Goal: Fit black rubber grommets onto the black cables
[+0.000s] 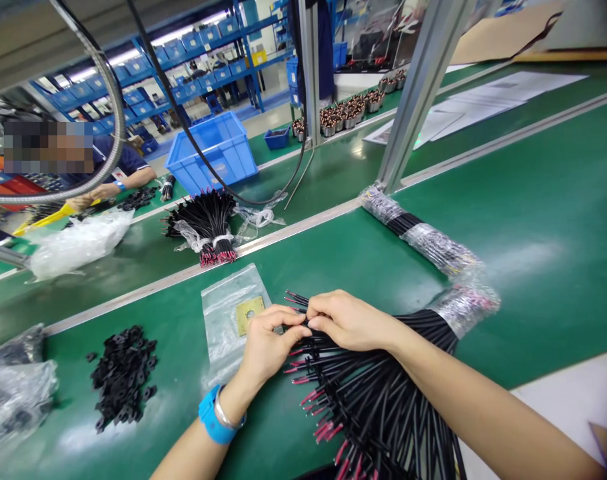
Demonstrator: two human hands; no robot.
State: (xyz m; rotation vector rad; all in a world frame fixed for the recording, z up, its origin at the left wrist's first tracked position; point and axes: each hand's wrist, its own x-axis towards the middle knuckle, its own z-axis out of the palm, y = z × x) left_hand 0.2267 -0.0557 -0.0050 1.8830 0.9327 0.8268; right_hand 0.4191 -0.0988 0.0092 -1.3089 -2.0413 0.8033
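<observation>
My left hand (270, 337) and my right hand (350, 321) meet at the tips, thumb and forefinger pinched on each. Between them is the end part of a black cable (296, 299), which my right fingers grip; whatever my left fingertips pinch is mostly hidden. Below my hands fans out a large bunch of black cables (383, 393) with pink-red wire ends, several carrying small black pieces near the tips. Plastic film (466, 310) wraps the bunch's far end. On the left lies a pile of small black plastic parts (126, 373).
Beside my left hand lies a zip bag (218, 320) with a yellowish square plate (248, 313). A wrapped cable bundle (423, 243), a tied cable bunch (210, 223), a blue crate (213, 153) and a metal post (418, 93) stand beyond. A co-worker (118, 160) sits at far left.
</observation>
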